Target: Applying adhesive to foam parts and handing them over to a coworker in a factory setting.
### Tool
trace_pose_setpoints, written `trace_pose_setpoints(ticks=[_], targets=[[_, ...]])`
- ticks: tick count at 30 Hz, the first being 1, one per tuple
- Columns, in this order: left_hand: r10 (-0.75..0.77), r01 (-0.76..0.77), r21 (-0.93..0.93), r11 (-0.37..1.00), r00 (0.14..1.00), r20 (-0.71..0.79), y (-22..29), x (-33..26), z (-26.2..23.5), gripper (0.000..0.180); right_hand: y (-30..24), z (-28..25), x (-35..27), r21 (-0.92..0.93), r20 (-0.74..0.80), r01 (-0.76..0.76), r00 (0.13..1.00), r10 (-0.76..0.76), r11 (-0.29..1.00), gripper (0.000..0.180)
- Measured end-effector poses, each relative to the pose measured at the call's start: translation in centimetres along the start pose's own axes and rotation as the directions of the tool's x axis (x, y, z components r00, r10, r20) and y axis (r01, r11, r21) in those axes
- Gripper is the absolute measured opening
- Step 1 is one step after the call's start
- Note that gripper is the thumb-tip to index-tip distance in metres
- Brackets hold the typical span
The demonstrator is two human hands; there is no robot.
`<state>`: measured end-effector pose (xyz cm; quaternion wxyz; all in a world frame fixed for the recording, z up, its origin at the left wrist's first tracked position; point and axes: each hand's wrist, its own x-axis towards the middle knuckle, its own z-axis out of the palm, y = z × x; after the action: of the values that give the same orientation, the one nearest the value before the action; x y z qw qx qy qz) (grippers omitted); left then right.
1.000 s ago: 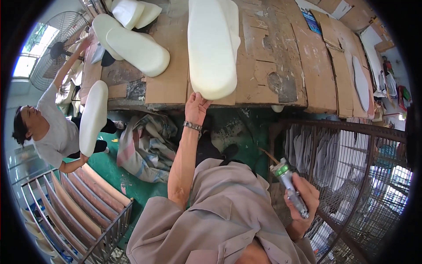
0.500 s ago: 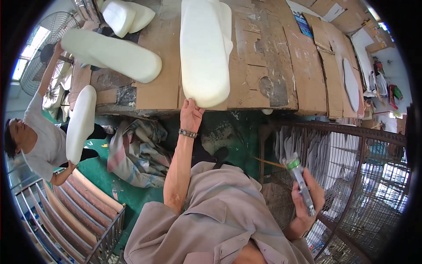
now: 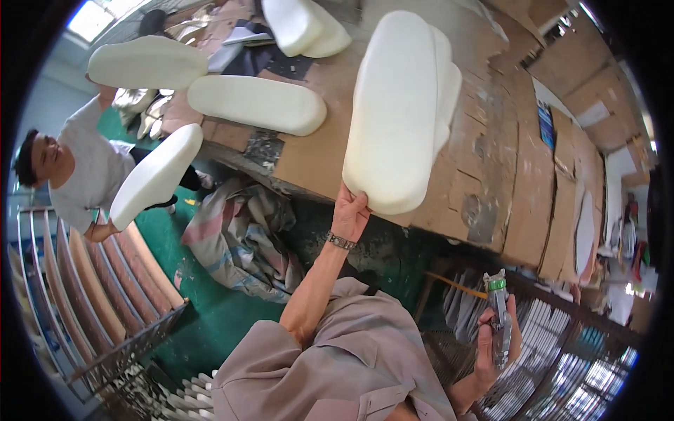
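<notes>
A long white foam seat pad (image 3: 390,112) lies at the middle of the table, over another white pad (image 3: 446,91) that shows along its right side. My left hand (image 3: 351,214) pinches the near end of the top pad, thumb uppermost, just off the table's front edge. My right hand (image 3: 484,351) is raised at the lower right, away from the table. It is closed round a grey metal tool with a green ring (image 3: 500,323), which looks like a spray gun. Beside the tool's upper end runs a thin orange hose (image 3: 456,284).
Cardboard covers the table (image 3: 309,165). A white pad (image 3: 256,105) lies on its left part, others (image 3: 302,31) behind. At the left, a person (image 3: 84,161) holds two white pads. A crumpled cloth (image 3: 239,238), a slatted rack (image 3: 105,295) and a wire cage (image 3: 562,351) stand around me.
My view has turned, so the table now sits tilted. The person at the left has let one pad down on the table and grips another. My left hand keeps its hold; my right keeps the tool.
</notes>
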<state>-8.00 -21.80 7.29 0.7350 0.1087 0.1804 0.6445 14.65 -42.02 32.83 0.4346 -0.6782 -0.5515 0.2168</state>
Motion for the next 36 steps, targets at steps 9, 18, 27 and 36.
trace_pose_setpoints(ticks=[9, 18, 27, 36], targets=[[0.494, -0.486, 0.14, 0.863, 0.869, -0.032, 13.0, 13.9, -7.0, 0.049, -1.6, 4.2, 4.7, -0.022, 0.217, -0.168, 0.961, 0.169, 0.986, 0.052], [0.643, -0.662, 0.071, 0.746, 0.689, -0.334, 30.8, 31.2, -18.8, 0.046, -3.2, 8.1, 8.3, -0.025, 0.197, 0.035, 0.98, -0.029, 0.999, 0.053], [0.184, 0.072, 0.6, 0.797, 0.917, -0.353, 19.2, 21.1, -10.8, 0.051, -1.7, 7.1, 9.1, -0.057, 0.25, -0.019, 0.968, 0.033, 0.998, 0.053], [-0.224, 0.089, 0.996, -0.027, 0.97, -0.092, -0.6, 17.8, -0.3, 0.087, 0.0, 2.9, 6.0, -0.054, 0.282, 0.112, 0.955, -0.093, 0.992, 0.057]])
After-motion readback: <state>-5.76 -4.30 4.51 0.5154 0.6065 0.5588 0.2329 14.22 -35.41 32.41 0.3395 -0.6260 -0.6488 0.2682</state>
